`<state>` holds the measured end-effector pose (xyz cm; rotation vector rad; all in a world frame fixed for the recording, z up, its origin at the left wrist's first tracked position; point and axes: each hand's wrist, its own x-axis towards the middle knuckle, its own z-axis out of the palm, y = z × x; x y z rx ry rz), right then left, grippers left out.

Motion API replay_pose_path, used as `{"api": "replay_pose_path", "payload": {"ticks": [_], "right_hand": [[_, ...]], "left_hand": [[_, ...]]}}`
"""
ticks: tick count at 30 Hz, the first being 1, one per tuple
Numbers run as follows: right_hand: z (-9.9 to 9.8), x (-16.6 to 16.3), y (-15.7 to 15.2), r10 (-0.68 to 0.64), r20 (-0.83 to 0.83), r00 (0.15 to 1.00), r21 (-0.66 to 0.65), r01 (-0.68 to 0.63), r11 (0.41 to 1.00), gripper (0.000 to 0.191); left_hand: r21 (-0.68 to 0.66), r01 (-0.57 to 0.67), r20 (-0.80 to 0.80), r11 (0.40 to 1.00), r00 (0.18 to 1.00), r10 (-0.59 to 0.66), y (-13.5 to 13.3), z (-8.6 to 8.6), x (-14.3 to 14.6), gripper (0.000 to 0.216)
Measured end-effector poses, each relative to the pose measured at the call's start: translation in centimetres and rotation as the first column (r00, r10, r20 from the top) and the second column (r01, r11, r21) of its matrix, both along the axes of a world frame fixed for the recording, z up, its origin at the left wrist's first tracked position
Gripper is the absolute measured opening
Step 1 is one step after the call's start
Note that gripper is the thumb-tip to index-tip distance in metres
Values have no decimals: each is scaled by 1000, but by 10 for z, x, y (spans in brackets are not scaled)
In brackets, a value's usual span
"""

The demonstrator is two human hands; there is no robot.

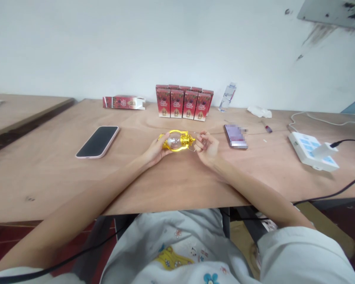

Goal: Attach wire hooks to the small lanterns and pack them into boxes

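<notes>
A small gold lantern (175,141) with a clear, rounded middle lies on its side between my hands, just above the wooden table. My left hand (157,151) is closed around its base end, at the left. At the pointed top, on the right, my right hand (206,146) pinches a thin wire loop that seems to be the lantern's handle. The fingertips partly hide this loop. Behind the lantern stand several red printed boxes (188,104) in two rows.
A phone with a pink edge (98,142) lies left, another phone (236,136) right. An open red box (123,102) lies by the wall. Farther right are a clear bottle (227,97), a crumpled tissue (259,111), and a white power strip (309,148) with a black cable.
</notes>
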<state>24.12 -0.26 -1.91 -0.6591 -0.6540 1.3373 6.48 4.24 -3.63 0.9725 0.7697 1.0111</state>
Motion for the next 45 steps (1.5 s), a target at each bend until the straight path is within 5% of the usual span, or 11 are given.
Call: {"api": "replay_pose_path", "payload": {"ticks": [12, 24, 45], "right_hand": [[0, 0, -1, 30, -29, 999, 8, -30, 1000, 13], [-6, -1, 1, 57, 285, 957, 108, -91, 990, 12], [-3, 2, 2, 102, 258, 961, 88, -128, 988, 11]], "left_hand": [[-59, 33, 7, 998, 999, -32, -3, 7, 2, 25], [59, -49, -47, 997, 998, 51, -3, 9, -1, 31], [125, -1, -6, 992, 1000, 2, -4, 7, -3, 32]]}}
